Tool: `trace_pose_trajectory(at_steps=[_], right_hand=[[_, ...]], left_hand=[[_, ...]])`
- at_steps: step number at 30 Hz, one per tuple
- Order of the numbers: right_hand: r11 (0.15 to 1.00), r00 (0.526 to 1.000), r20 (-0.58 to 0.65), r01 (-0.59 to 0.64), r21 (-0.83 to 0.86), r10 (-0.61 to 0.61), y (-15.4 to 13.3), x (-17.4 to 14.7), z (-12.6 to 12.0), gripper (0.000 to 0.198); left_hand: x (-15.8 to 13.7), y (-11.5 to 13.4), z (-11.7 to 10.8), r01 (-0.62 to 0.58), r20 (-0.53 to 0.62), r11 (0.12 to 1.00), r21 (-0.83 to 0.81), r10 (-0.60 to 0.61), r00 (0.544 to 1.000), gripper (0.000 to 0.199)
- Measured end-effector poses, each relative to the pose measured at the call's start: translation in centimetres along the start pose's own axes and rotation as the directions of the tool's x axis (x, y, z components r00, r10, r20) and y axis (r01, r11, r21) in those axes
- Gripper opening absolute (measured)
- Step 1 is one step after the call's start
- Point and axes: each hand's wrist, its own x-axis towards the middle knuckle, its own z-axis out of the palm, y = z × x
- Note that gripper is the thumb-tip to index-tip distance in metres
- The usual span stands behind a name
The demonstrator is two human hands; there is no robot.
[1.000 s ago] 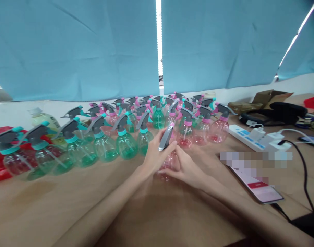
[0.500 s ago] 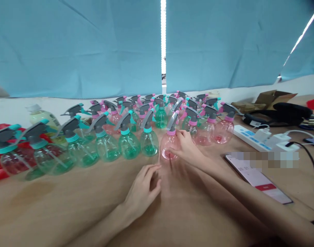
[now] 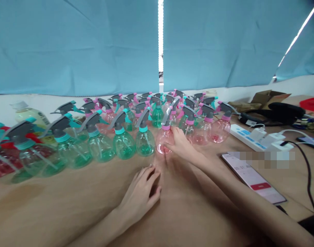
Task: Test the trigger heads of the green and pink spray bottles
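A pink spray bottle [image 3: 162,140] with a pink collar and a grey trigger head stands upright on the table. My right hand [image 3: 182,145] is closed on the right side of its body. My left hand [image 3: 141,190] is empty, its fingers loosely curved and apart, low over the tabletop in front of the bottles. Left of the held bottle, a clear green spray bottle [image 3: 145,142] with a turquoise collar heads a row of several similar ones. On the right, pink spray bottles [image 3: 220,130] stand close together.
More spray bottles crowd behind, before a blue curtain [image 3: 82,48]. At right are a phone [image 3: 252,176] showing a timer, a white power strip [image 3: 245,137] with chargers and cables, black headphones [image 3: 285,113] and an open cardboard box [image 3: 268,99]. A pale yellow bottle [image 3: 31,118] stands at left.
The view has shifted slightly, so most things sit a little further left. My right hand stays on the pink spray bottle. My left hand remains empty, nearly still.
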Motion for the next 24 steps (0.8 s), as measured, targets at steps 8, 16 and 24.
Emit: trace_pose_trajectory(at_steps=[8, 16, 24], right_hand=[[0.994, 0.995, -0.096, 0.001, 0.110, 0.010, -0.7, -1.8, -1.9, 0.073], [0.962, 0.913, -0.307, -0.239, 0.131, 0.269, 2.6, -2.7, -7.1, 0.030], [0.962, 0.906, -0.329, -0.227, 0.153, 0.267, 5.8, -1.3, -5.2, 0.064]], left_hand=[[0.1, -0.3, 0.1, -0.019, 0.012, 0.999, 0.031, 0.019, 1.000, 0.038], [1.3, 0.6, 0.3, -0.036, 0.008, 0.999, 0.029, 0.036, 0.999, 0.037], [3.9, 2.8, 1.8, -0.088, 0.020, 0.996, -0.021, 0.088, 0.996, 0.039]])
